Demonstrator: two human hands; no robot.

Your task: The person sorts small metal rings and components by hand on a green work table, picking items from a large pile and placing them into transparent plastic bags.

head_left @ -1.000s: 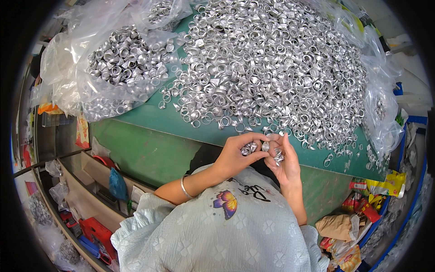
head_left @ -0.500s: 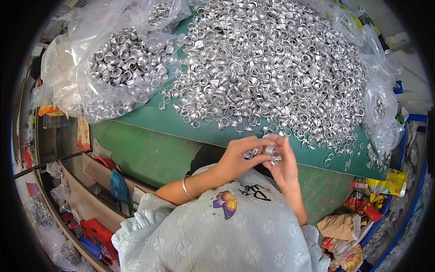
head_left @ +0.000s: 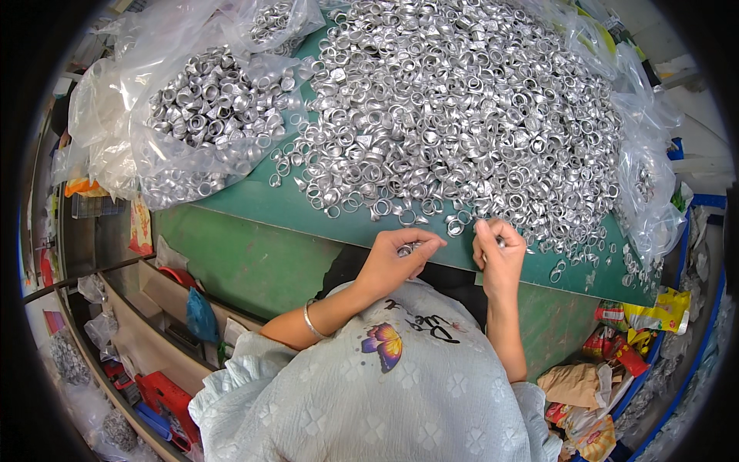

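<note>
A large heap of silver-coloured metal rings [head_left: 462, 115] covers much of the green tabletop [head_left: 308, 219]. My left hand [head_left: 391, 262] is curled closed just off the table's near edge, with several rings [head_left: 408, 249] showing inside its fingers. To its right, my right hand [head_left: 500, 258] is closed too, its fingertips close to the front fringe of the heap. A bit of grey metal, apparently a ring [head_left: 501, 242], shows between its fingers. Two loose rings [head_left: 456, 223] lie on the tabletop between my hands.
A clear plastic bag [head_left: 115, 146] of rings lies open at the table's left end. Another clear bag [head_left: 650, 185] hangs at the right end. Wooden drawers [head_left: 169, 323] stand low on the left; a crumpled brown paper bag [head_left: 573, 385] and packets sit low on the right.
My hands were together over a cluster of rings with the right palm open. They have parted; the right hand has turned over and closed nearer the heap, and the left keeps rings.
</note>
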